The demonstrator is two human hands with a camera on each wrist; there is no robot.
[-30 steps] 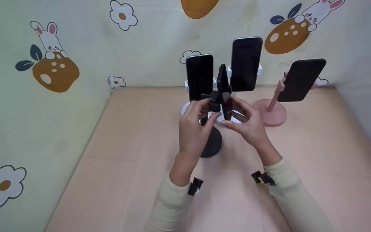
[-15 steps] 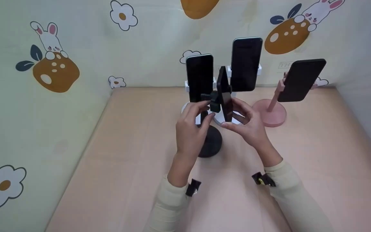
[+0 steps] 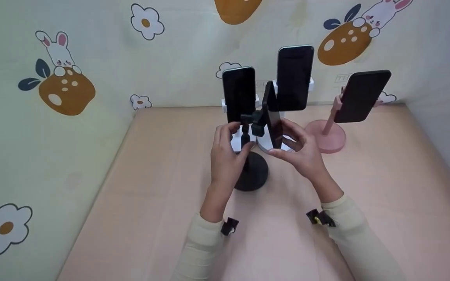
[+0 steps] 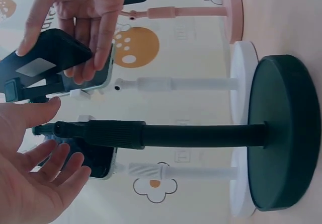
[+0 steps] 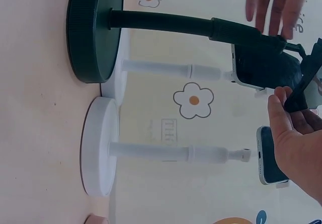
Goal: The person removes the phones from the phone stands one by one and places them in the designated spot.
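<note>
A black phone [image 3: 268,99] stands nearly edge-on in the clamp [image 3: 258,125] of a black phone stand, whose round base [image 3: 251,177] rests on the table. My right hand [image 3: 302,148] holds the phone along its lower part, thumb on the near end and fingers behind. Around the stand's upper joint, my left hand [image 3: 225,154] is spread with thumb and fingers apart. The left wrist view shows that left hand [image 4: 37,178] with loose fingers beside the joint, gripping nothing; the black pole [image 4: 201,136] runs from there to the base.
Behind are two white stands bearing a left phone [image 3: 239,93] and a taller right phone [image 3: 295,78]. At the right, a pink stand [image 3: 326,136] carries another dark phone [image 3: 363,95]. A patterned backdrop [image 3: 178,70] rises behind the table [image 3: 150,187].
My left hand has let go at the clamp and drawn left and slightly toward me, its fingers parting. My right hand keeps hold of the phone. The head view has shifted slightly.
</note>
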